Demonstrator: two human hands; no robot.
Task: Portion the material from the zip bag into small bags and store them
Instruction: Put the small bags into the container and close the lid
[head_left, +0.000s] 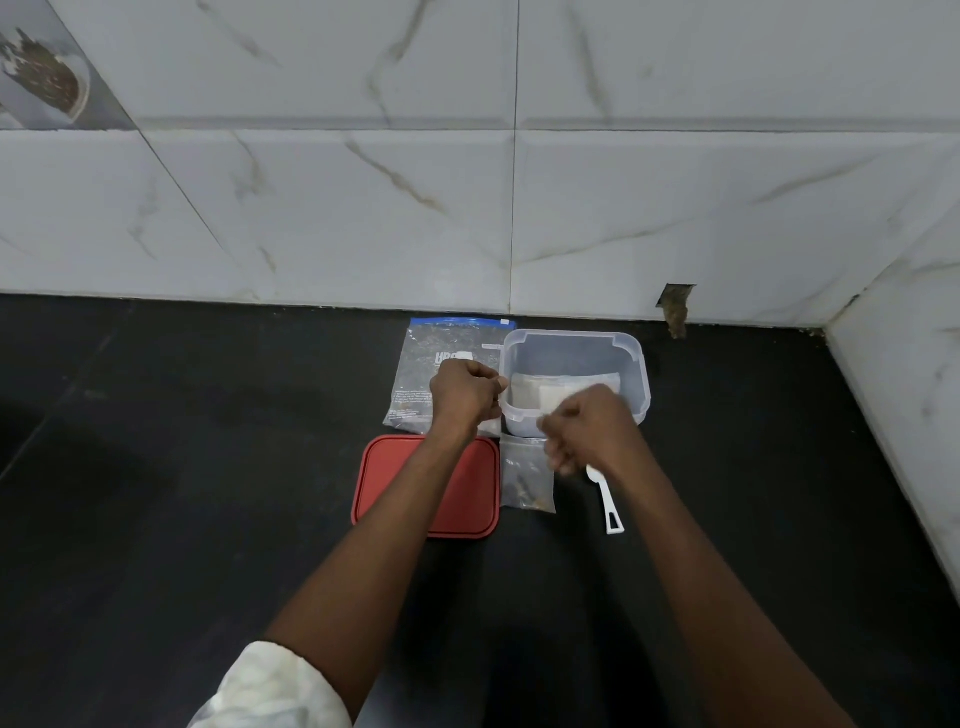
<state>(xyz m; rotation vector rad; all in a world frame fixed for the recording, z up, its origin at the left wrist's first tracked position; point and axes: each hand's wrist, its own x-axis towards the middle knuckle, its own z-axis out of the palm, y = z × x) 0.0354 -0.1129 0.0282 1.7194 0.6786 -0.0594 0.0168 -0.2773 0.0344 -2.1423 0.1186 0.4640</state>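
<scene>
We judge the task about midway: one partly filled small bag (524, 483) lies before the open container (571, 335), the zip bag (423, 364) beside it holds material, and our left hand (465, 397) and right hand (587, 426) hover with curled fingers (pinching what, we cannot tell).
</scene>
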